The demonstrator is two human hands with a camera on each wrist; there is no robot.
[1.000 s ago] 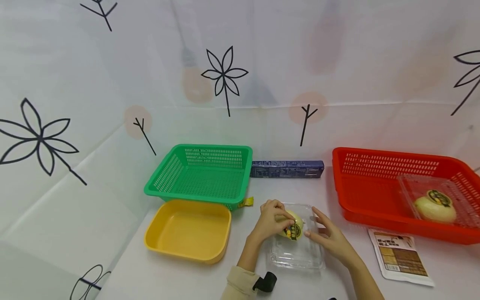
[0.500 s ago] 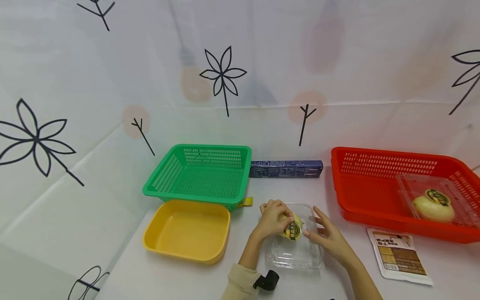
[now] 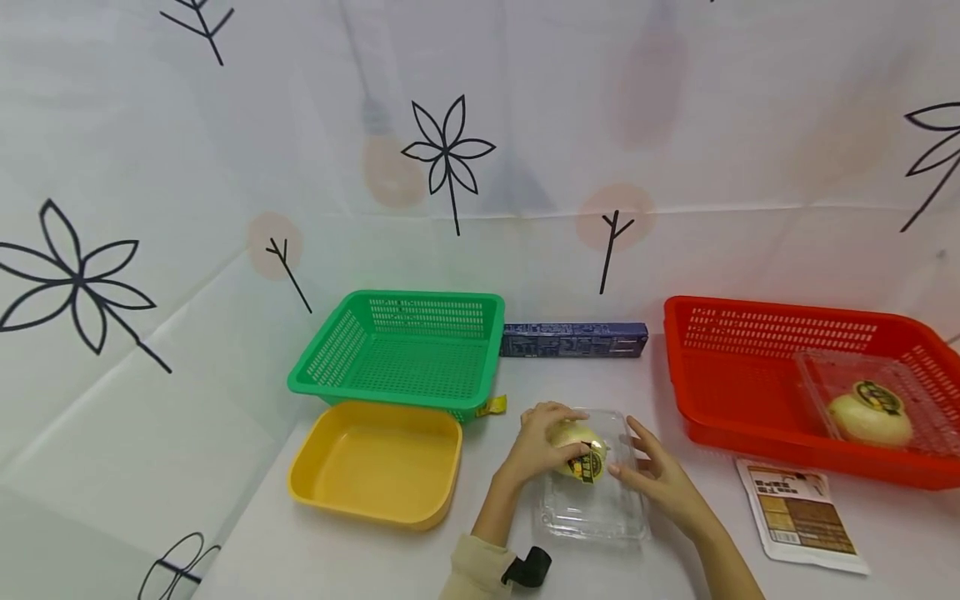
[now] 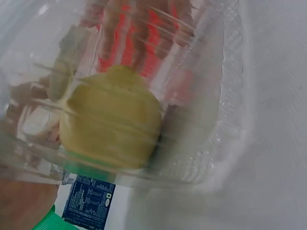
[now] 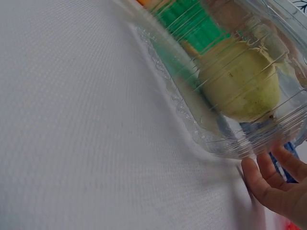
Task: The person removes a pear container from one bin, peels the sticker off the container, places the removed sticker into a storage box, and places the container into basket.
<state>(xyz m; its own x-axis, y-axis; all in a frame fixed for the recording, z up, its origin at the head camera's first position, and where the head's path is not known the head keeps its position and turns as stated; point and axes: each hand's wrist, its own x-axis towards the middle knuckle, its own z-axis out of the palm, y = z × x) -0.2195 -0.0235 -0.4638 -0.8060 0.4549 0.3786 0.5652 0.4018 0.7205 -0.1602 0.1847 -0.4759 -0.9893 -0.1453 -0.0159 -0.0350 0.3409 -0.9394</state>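
A clear plastic clamshell box (image 3: 596, 517) stands on the white table with a round, pale yellow-green fruit (image 3: 572, 435) inside. A black-and-yellow sticker (image 3: 587, 463) shows over the fruit's near right side. My left hand (image 3: 542, 446) lies over the box's left part, its thumb touching the sticker and its fingers stretched over the fruit's far side. Through the plastic, the left wrist view shows the fruit (image 4: 112, 117). Against the box's right side rest the fairly straight fingers of my right hand (image 3: 667, 483), its thumb on the lid; those fingertips (image 5: 252, 167) touch the box edge.
A green basket (image 3: 487, 350) and a yellow tub (image 3: 375, 508) stand left. Behind lies a long blue box (image 3: 573, 340). Right stands a red basket (image 3: 735, 392) holding another clear box with a stickered fruit (image 3: 870, 417). A brown-and-white packet (image 3: 802, 517) lies before it.
My left fingers have straightened from a pinch near the sticker and spread over the lid, showing more of the fruit. The right hand and the box have hardly moved.
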